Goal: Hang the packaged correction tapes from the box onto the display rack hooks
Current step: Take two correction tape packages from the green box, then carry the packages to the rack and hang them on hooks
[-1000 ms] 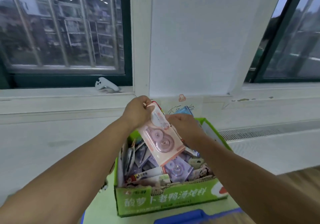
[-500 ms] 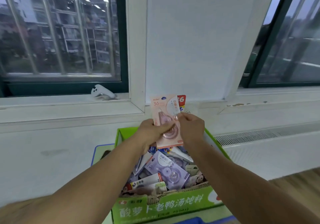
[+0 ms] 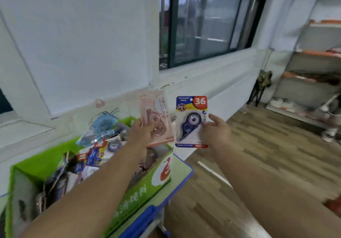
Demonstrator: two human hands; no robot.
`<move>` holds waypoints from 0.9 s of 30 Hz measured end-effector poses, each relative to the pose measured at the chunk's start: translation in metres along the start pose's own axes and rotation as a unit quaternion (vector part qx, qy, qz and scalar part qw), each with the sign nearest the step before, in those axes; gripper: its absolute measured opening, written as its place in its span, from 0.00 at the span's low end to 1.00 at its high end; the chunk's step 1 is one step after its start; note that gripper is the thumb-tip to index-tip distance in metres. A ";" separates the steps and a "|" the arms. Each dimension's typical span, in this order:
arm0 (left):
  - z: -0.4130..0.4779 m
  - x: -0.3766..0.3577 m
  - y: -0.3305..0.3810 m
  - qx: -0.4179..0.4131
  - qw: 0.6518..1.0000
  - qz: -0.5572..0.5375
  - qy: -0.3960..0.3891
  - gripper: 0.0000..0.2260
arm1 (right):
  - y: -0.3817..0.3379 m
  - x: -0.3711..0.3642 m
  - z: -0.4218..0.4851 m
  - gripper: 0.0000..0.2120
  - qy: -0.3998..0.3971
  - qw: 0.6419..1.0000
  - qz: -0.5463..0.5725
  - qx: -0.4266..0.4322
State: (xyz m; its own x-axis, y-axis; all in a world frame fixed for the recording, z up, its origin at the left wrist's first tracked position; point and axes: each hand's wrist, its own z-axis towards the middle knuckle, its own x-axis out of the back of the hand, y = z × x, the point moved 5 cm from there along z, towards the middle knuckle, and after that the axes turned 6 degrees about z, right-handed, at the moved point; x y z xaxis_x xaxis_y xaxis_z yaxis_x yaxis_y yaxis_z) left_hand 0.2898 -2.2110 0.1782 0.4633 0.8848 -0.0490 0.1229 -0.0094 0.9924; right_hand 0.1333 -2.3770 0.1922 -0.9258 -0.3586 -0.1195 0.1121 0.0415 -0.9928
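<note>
the left hand (image 3: 143,133) grips a pale pink blister-packed correction tape (image 3: 156,116) by its lower half, thumb across the clear bubble on the front, and holds it upright above the far right corner of the green cardboard box (image 3: 140,191). the right hand (image 3: 215,132) pinches a second pack, a white and blue blister-packed correction tape (image 3: 191,121) with a red "36" disc at its top corner and a dark purple dispenser under the plastic. its fingers curl on the pack's right edge, and this pack also stands upright, facing the camera. the two packs are side by side, just apart, and the pink one is a little blurred. both are in the air, and the blue one is out past the box's right side, over the wood-plank floor (image 3: 258,145).

the box is open on top and crammed with more packs lying at all angles, among them a clear light blue pack (image 3: 99,129) sticking up near the back. it has white characters and a red mark printed on its side, and it sits on a pale green tabletop (image 3: 181,167) with a blue rim. behind it is a white wall with a dark-framed window (image 3: 206,20). at the far right a shelving unit with orange-edged shelves (image 3: 313,62) stands well apart from the hands; what lies on it is too blurred to tell. a small dark folding stool (image 3: 262,88) is beside it, by the wall.
</note>
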 end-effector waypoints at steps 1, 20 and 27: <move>-0.003 -0.027 -0.001 0.000 1.000 0.004 -0.019 0.09 | -0.002 0.024 0.006 0.13 0.025 1.000 0.006 -0.005; -0.318 -0.600 -0.069 0.063 0.894 0.018 -0.443 0.06 | -0.076 0.663 -0.009 0.07 0.437 0.891 0.123 0.021; -0.453 -0.749 -0.067 0.028 0.830 0.039 -0.556 0.07 | -0.117 0.835 -0.062 0.07 0.547 0.825 0.129 0.063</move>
State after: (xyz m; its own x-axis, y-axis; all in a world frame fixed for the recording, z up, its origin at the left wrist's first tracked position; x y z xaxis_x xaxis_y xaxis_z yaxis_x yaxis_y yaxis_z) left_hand -0.4629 -2.6618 0.1996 0.9914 -0.0957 -0.0898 0.0805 -0.0967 0.9921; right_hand -0.6757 -2.6236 0.2088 -0.6302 0.7052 -0.3249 0.3292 -0.1363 -0.9344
